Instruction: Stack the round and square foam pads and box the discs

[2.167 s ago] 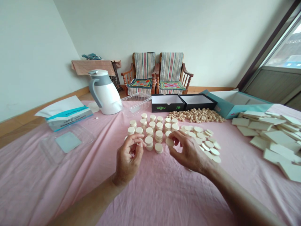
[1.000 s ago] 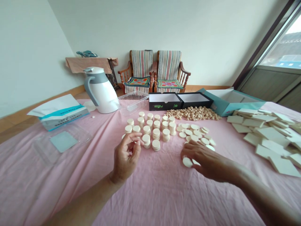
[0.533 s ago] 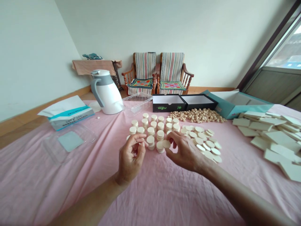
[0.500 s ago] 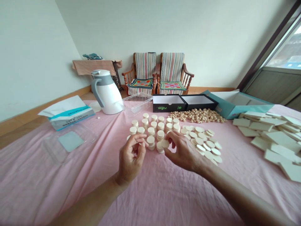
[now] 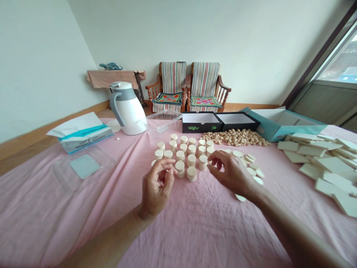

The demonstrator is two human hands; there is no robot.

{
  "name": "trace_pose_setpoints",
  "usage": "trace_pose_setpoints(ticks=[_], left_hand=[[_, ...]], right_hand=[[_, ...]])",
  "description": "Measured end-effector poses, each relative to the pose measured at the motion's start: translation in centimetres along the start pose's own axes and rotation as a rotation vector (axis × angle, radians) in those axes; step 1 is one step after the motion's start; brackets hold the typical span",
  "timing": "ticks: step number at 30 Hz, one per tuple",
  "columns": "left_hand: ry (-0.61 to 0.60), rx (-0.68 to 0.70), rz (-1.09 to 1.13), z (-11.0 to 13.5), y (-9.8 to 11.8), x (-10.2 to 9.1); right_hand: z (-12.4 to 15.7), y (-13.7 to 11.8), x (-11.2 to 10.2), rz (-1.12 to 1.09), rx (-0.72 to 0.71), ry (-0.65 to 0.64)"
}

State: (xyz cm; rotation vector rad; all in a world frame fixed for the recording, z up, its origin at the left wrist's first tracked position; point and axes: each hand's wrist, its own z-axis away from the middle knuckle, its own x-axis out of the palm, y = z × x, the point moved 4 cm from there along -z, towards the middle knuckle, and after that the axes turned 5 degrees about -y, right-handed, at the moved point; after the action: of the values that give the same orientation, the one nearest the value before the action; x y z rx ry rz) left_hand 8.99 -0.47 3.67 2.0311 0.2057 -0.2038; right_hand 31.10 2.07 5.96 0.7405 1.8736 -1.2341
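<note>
Several short stacks of pale round wooden discs [image 5: 186,154] stand in rows on the pink tablecloth [image 5: 195,227]. The nearest stack [image 5: 191,173] stands between my two hands. My left hand [image 5: 156,186] hovers just left of it, fingers curled with thumb and forefinger together, nothing visible in them. A disc peeks out behind its knuckles. My right hand [image 5: 232,173] reaches over a scatter of loose flat discs [image 5: 252,167] to the right of the stacks, its fingers bent, apart and holding nothing.
Behind the discs lie a heap of small wooden balls [image 5: 237,137], two open black boxes [image 5: 199,123] and a teal box [image 5: 279,124]. Square pale tiles [image 5: 326,160] cover the right. A white jug [image 5: 128,109], tissue pack [image 5: 80,134] and clear plastic trays [image 5: 83,167] sit left.
My right hand took a loose disc, carried it left, set it on the nearest stack and has swung back over the loose discs, empty. My left hand has stayed put.
</note>
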Motion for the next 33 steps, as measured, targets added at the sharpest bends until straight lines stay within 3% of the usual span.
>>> trace_pose_setpoints(ticks=[5,12,16,22,29,33], left_hand=[[-0.011,0.002,-0.003,0.0,-0.3,0.0],[-0.001,-0.009,-0.013,-0.2,-0.3,0.0],[-0.007,-0.019,-0.021,-0.2,-0.3,0.1],[-0.012,-0.024,-0.024,-0.2,-0.4,0.0],[0.000,-0.020,-0.027,-0.3,-0.2,0.0],[0.006,-0.021,-0.017,-0.3,-0.3,-0.1]], right_hand=[[0.7,4.7,-1.7,0.186,0.111,-0.192],[2.5,5.4,-2.8,0.296,0.083,-0.441],[2.8,5.7,-3.0,0.338,0.133,-0.471],[2.7,6.0,-2.4,0.237,0.068,-0.419],[1.9,3.3,-0.3,0.026,-0.085,-0.378],[1.6,3.1,-0.5,0.022,-0.069,-0.352]])
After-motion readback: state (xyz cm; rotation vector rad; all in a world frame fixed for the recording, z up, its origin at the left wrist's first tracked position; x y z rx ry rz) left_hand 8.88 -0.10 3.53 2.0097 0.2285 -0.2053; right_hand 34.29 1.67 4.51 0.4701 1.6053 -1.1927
